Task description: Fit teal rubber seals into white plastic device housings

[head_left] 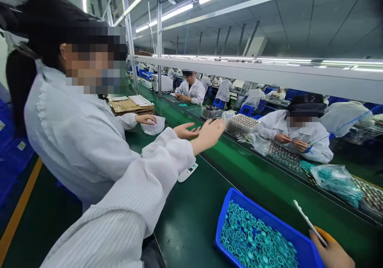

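My left hand (209, 135) is stretched out over the bench with its fingers extended, holding nothing I can see. It overlaps the open, upturned hand (186, 131) of a co-worker at my left; I cannot tell whether they touch. Below my wrist lies a flat white piece (188, 173) with small green marks, partly covered by my sleeve. At the lower right my right hand (332, 249) grips a slim white stick (308, 220), with something orange over one finger. Beside it stands a blue bin (220, 224) filled with small teal rings (254, 236).
The co-worker's other hand (146, 119) rests by a clear plastic bag (153, 126). Stacked cardboard (128, 105) bears white pieces. A green conveyor belt (239, 168) separates me from a seated worker (302, 128) with trays of metal parts (284, 156) and bagged teal rings (338, 182).
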Motion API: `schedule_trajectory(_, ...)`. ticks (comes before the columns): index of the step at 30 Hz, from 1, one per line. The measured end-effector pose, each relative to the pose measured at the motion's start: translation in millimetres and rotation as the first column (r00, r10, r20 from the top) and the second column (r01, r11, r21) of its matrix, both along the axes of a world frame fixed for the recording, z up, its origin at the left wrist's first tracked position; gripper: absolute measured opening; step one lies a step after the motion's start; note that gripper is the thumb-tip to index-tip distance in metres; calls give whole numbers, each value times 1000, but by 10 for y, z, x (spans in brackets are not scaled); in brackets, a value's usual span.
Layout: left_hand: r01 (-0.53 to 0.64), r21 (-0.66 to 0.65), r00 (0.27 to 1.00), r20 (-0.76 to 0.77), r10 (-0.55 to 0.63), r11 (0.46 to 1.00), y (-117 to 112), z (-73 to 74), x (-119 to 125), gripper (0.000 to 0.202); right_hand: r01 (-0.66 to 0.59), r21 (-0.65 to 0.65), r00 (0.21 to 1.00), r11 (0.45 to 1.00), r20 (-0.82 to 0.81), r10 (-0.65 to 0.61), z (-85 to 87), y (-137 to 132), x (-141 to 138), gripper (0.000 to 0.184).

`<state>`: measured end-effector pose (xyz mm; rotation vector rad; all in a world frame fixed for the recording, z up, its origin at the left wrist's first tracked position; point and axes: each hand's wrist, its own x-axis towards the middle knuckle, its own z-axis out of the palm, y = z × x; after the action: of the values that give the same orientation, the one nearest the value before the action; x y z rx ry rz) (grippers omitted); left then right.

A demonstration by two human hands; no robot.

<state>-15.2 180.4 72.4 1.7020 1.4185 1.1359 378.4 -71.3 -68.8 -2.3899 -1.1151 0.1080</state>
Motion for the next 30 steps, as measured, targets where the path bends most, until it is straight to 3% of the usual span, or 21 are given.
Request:
schedule_trajectory(3,272,-18,957,115,-268,962,-390,-332,203,29,-58,37,997,998,51,57,236,0,-165,33)
schedule_trajectory(6,463,-75,864,259,-432,883,-726,-538,320,19,-108,98,991,989,88,100,429,-36,-456,41)
schedule_trajectory(11,720,-155,631,553,-545,677,-1176,-563,519,37,-305,244,949,921,155,273,627,-77,-1249,49)
schedule_trajectory(13,786,-172,540,659,-524,593,-1319,-545,564,38,-402,267,914,876,168,368,632,-83,-1546,49)
schedule_trajectory(15,817,-180,478,743,-469,548,-1432,-551,565,35,-446,288,895,847,159,417,605,-109,-1769,52)
schedule_trajectory(18,820,-169,419,828,-373,547,-1575,-619,516,43,-473,326,879,819,111,464,568,-172,-2001,43)
schedule_trajectory(21,759,-124,379,883,-278,639,-1743,-732,479,60,-495,345,849,798,-3,528,588,-223,-2220,35)
schedule_trajectory(24,686,-132,365,913,-182,716,-1930,-844,472,59,-498,339,817,798,-126,563,625,-235,-2450,35)
schedule_trajectory(28,739,-218,368,924,-110,638,-2106,-936,431,51,-505,331,827,797,-81,557,565,-241,-2625,33)
schedule_trajectory(30,728,-261,376,925,-50,634,-2137,-961,395,47,-504,255,852,825,-10,523,490,-267,-2635,36)
